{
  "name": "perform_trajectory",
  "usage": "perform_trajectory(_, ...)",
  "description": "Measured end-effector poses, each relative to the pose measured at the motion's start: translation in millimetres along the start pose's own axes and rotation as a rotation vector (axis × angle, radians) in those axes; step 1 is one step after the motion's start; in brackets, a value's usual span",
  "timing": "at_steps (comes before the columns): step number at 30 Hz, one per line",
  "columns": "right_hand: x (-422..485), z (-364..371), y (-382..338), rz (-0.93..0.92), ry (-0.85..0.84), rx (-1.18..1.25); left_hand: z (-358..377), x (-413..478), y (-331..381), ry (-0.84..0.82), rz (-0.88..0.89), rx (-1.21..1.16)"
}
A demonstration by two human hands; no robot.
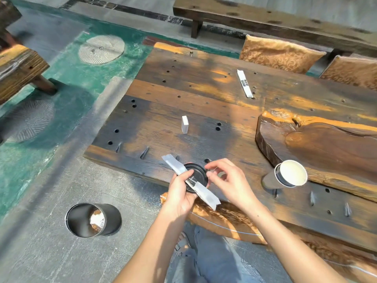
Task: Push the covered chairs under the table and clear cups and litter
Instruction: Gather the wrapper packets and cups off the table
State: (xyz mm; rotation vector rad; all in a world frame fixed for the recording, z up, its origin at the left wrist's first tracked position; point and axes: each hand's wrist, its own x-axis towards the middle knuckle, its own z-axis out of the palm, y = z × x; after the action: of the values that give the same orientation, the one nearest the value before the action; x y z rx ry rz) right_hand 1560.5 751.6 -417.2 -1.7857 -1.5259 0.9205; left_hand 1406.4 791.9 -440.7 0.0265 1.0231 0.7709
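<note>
My left hand holds a black cup lid together with a long white paper wrapper laid across it, just over the near edge of the wooden table. My right hand pinches a small clear scrap at the lid's right rim. A paper cup with a dark sleeve stands on the table to the right. A second white wrapper and a small white box lie farther back. Gold-covered chairs stand at the far side and just below my arms.
A black cylindrical bin stands on the paving at lower left with litter inside. A thick carved wood slab lies on the table's right. A long wooden bench runs along the back, another bench at left.
</note>
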Motion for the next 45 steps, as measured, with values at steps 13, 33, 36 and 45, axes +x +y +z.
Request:
perform_trajectory(13,243.9,65.0,33.5,0.070,-0.369,-0.417,-12.5,39.0,64.7,0.076,0.073,-0.117)
perform_trajectory(33,130.8,-22.1,13.7,0.115,-0.329,0.552,15.9,48.2,56.0,-0.039,0.132,-0.121)
perform_trajectory(36,114.1,-22.5,6.4,0.108,-0.318,0.505,29.5,48.9,40.5,-0.120,0.090,-0.052)
perform_trajectory(45,79.0,-44.2,19.1,-0.008,0.020,0.156,54.8,56.6,-4.2,-0.309,-0.024,0.091)
